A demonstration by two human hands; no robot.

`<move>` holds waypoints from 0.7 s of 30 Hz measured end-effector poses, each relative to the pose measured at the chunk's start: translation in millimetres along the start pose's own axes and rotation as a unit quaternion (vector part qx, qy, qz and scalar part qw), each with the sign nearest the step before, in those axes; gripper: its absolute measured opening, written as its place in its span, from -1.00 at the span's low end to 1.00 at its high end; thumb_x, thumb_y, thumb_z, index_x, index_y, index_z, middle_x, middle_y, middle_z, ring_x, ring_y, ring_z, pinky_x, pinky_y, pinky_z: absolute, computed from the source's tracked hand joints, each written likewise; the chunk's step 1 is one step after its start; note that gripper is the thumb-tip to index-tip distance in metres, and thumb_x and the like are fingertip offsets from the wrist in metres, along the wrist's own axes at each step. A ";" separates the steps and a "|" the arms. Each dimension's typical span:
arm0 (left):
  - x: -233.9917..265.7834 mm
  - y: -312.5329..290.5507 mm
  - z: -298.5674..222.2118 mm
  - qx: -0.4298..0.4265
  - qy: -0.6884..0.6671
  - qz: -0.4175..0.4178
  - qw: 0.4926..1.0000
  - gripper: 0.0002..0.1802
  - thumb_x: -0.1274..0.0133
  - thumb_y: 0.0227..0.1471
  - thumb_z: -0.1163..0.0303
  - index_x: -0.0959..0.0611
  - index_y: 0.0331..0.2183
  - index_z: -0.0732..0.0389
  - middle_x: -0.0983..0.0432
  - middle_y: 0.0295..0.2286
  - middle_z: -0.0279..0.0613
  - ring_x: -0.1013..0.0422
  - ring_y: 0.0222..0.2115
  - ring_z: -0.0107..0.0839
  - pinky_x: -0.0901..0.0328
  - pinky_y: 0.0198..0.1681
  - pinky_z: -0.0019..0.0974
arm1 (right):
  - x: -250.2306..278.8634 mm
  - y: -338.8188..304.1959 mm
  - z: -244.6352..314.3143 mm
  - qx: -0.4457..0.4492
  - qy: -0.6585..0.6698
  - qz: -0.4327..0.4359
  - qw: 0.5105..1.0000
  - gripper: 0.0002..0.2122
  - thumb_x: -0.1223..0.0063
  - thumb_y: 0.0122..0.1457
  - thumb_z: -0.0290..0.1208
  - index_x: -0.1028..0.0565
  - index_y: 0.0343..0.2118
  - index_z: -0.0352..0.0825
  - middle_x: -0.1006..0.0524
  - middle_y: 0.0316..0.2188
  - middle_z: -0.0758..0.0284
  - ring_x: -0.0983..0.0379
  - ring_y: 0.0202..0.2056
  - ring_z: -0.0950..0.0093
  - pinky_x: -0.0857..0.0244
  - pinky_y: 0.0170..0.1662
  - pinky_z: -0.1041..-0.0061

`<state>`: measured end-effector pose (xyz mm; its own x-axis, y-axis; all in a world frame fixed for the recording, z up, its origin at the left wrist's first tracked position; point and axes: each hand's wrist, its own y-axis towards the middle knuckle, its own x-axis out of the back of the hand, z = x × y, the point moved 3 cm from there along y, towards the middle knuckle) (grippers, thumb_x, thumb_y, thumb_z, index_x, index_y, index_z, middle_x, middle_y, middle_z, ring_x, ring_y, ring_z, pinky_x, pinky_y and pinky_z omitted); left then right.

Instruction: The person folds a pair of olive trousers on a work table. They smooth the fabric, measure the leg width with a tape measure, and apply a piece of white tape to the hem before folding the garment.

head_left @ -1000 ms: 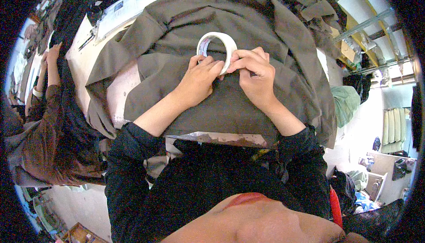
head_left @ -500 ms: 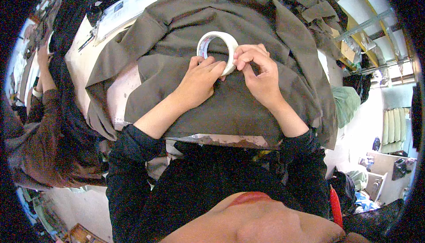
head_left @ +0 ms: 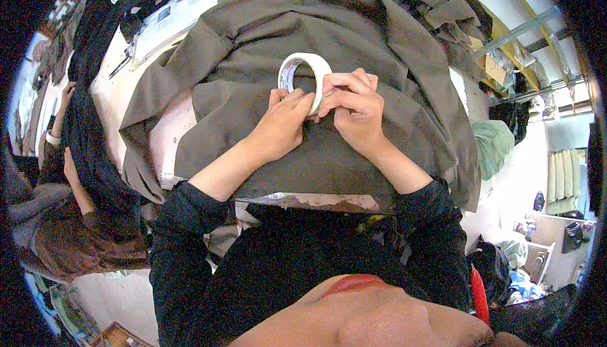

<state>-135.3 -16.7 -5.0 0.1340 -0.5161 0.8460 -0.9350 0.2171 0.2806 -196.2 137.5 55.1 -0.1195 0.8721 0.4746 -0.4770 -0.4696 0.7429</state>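
Observation:
A roll of white tape (head_left: pixel 321 68) stands on its edge over the dark brown cloth (head_left: pixel 253 110). My left hand (head_left: pixel 281 125) is closed on the roll's lower rim, with its thumb and fingers around the band. At the roll's right side, my right hand (head_left: pixel 354 106) has its fingers bent and pinched against the tape's outer surface. Whether a loose tape end lies between those fingertips is too small to make out. The cloth spreads in folds beneath both hands.
A pale tabletop (head_left: pixel 174 125) shows past the cloth's left edge, with a paper sheet (head_left: pixel 171 24) and a dark pen-like tool (head_left: pixel 119 67) farther back. Black fabric (head_left: pixel 95 119) hangs at the left, beside another person's arm (head_left: pixel 77 182). Green cloth (head_left: pixel 493 148) sits off the right edge.
The roll and both my hands have shifted slightly toward me and left. My right fingers have curled closer to the roll. At left, the other person's arms have moved.

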 end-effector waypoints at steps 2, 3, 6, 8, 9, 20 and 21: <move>0.3 0.7 -3.1 -0.020 -0.053 -0.021 0.998 -0.38 0.02 -0.32 0.74 -0.44 -0.07 0.23 -0.40 -0.22 0.00 -0.28 -0.11 0.07 -0.06 0.04 -0.01 | 1.1 -0.1 2.1 0.029 -0.017 -0.036 0.999 -0.74 -0.11 -0.19 -0.78 -0.58 -0.55 -0.17 -0.63 -0.30 0.48 -0.38 -0.35 0.54 -0.08 -0.12 0.54; 0.4 0.9 -4.7 -0.031 -0.079 -0.030 0.996 -0.37 0.03 -0.32 0.74 -0.44 -0.06 0.23 -0.40 -0.22 -0.01 -0.28 -0.11 0.06 -0.05 0.04 -0.01 | 1.0 -0.5 1.8 0.018 -0.025 -0.050 0.998 -0.75 -0.13 -0.15 -0.76 -0.57 -0.51 -0.17 -0.63 -0.27 0.47 -0.38 -0.35 0.54 -0.08 -0.13 0.54; 2.0 0.9 -5.8 -0.018 -0.082 -0.073 0.994 -0.33 0.07 -0.32 0.76 -0.44 -0.04 0.19 -0.41 -0.22 -0.03 -0.28 -0.10 0.02 -0.03 0.05 -0.05 | -0.2 -3.5 3.9 0.027 -0.051 -0.089 0.994 -0.79 -0.21 -0.05 -0.68 -0.55 -0.40 -0.17 -0.65 -0.19 0.45 -0.39 -0.35 0.54 -0.08 -0.13 0.54; 3.3 0.5 -6.6 -0.029 -0.078 -0.092 0.992 -0.32 0.08 -0.31 0.77 -0.44 -0.02 0.18 -0.42 -0.21 -0.05 -0.29 -0.12 0.01 -0.04 0.04 -0.06 | -3.9 -6.7 6.8 0.044 -0.080 -0.075 0.993 -0.81 -0.24 0.00 -0.63 -0.54 -0.36 -0.18 -0.65 -0.14 0.43 -0.40 -0.35 0.54 -0.10 -0.13 0.53; 4.5 0.5 -6.6 -0.032 -0.075 -0.102 0.991 -0.32 0.08 -0.30 0.77 -0.43 -0.02 0.17 -0.42 -0.21 -0.05 -0.29 -0.12 0.01 -0.04 0.03 -0.07 | -4.9 -7.8 7.1 0.034 -0.085 -0.075 0.993 -0.81 -0.25 0.00 -0.63 -0.54 -0.36 -0.17 -0.65 -0.16 0.44 -0.40 -0.34 0.54 -0.10 -0.12 0.52; 21.7 0.9 -10.7 -0.024 -0.032 -0.001 0.999 -0.44 -0.01 -0.28 0.71 -0.48 -0.12 0.16 -0.43 -0.26 -0.04 -0.31 -0.16 0.02 -0.11 -0.03 -0.06 | 20.7 15.9 2.9 0.029 -0.141 0.033 0.989 -0.75 -0.34 -0.03 -0.34 -0.62 -0.23 -0.09 -0.63 -0.34 0.55 -0.46 -0.29 0.51 -0.11 -0.07 0.40; 23.4 0.4 -11.0 -0.035 -0.027 0.020 0.999 -0.46 -0.03 -0.28 0.70 -0.49 -0.13 0.16 -0.43 -0.26 -0.04 -0.31 -0.16 0.02 -0.12 -0.03 -0.05 | 23.8 16.6 4.9 0.067 -0.157 0.041 0.984 -0.75 -0.34 -0.03 -0.34 -0.62 -0.23 -0.09 -0.63 -0.35 0.55 -0.46 -0.29 0.51 -0.10 -0.06 0.40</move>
<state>-129.0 -19.6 19.9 0.0769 -0.5486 0.8325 -0.9136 0.2957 0.2792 -202.7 149.8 81.1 0.1318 0.7546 0.6428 -0.3558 -0.5692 0.7412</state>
